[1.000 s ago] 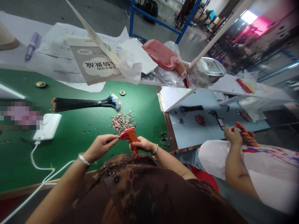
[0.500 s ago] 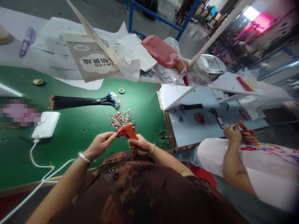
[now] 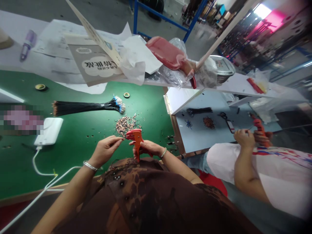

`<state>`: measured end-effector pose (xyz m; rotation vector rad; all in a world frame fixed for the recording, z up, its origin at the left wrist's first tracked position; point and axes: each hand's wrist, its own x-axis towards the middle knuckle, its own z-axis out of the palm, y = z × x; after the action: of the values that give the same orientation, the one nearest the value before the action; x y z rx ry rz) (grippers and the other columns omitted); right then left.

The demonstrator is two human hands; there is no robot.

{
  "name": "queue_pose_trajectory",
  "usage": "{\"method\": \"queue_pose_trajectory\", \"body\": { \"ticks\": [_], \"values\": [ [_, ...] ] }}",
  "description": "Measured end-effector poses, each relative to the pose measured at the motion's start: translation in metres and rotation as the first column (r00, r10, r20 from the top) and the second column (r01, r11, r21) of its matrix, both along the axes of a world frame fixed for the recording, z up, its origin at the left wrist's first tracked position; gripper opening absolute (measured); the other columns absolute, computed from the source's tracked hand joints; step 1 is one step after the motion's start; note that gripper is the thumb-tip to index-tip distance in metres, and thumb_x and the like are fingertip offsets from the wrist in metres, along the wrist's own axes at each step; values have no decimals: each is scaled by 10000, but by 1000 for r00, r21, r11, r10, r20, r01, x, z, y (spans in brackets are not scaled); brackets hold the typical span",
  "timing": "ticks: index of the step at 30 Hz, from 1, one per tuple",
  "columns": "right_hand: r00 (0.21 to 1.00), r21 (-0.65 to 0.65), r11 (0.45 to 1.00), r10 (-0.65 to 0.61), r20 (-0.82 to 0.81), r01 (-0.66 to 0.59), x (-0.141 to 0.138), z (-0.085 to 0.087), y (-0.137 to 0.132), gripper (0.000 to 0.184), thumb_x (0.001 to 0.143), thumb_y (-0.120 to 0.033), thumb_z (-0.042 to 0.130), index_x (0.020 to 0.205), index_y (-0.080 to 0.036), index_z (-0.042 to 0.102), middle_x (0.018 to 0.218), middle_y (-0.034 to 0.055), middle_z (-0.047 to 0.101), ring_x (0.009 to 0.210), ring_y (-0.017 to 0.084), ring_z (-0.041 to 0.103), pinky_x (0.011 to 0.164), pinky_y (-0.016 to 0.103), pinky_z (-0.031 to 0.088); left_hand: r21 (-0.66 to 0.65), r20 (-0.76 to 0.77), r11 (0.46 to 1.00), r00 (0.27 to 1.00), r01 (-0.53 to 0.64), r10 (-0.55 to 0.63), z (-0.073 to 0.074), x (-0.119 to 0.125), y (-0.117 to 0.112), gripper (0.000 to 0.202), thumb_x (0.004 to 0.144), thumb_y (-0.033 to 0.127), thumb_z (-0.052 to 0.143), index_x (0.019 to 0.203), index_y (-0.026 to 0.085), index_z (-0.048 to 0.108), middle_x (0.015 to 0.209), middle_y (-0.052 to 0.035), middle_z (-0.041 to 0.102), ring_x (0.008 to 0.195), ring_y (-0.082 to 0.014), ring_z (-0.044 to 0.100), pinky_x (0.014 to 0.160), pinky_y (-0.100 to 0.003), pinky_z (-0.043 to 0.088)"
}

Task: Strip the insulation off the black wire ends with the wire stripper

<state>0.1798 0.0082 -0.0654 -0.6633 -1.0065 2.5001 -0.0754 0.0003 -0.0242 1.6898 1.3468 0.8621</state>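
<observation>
My right hand [image 3: 148,148] is wrapped round the handles of an orange-red crimping tool [image 3: 136,139], held just above the front edge of the green table [image 3: 80,133]. My left hand [image 3: 105,150] pinches a thin black wire, its fingertips right at the tool's jaws. A pile of small metal terminals [image 3: 126,123] lies just beyond the tool. Farther left lies a bundle of black wires [image 3: 85,107] with blue-tipped ends.
A white box [image 3: 49,130] with a white cable [image 3: 41,172] sits at the left. Papers and a booklet [image 3: 97,66] cover the raised shelf behind. At the right, another person [image 3: 263,175] at a light-blue bench [image 3: 202,130] holds a similar orange tool [image 3: 258,126].
My right hand has turned the crimping tool more upright and shifted slightly right. The neighbouring person has raised their tool a little.
</observation>
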Motion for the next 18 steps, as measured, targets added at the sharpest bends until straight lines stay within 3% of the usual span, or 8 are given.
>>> {"method": "queue_pose_trajectory", "body": {
  "ticks": [3,18],
  "values": [
    [999,25,999,24,-31,-23,-5,3,0,691,832,-573,632,1368,-172,462,1009,95,618,863,206,667,800,368,522,14,-8,1000,1000,1,0,-2,1,0,378,835,496,581,871,158,746,732,-43,671,632,-138,589,601,-230,452],
    [999,47,999,-16,49,13,-6,4,5,636,737,-539,744,1139,-71,589,832,67,641,695,153,641,668,301,530,-4,10,994,994,112,-111,-4,-2,3,320,847,430,578,892,156,738,724,-33,656,618,-127,570,567,-219,442]
  ]
}}
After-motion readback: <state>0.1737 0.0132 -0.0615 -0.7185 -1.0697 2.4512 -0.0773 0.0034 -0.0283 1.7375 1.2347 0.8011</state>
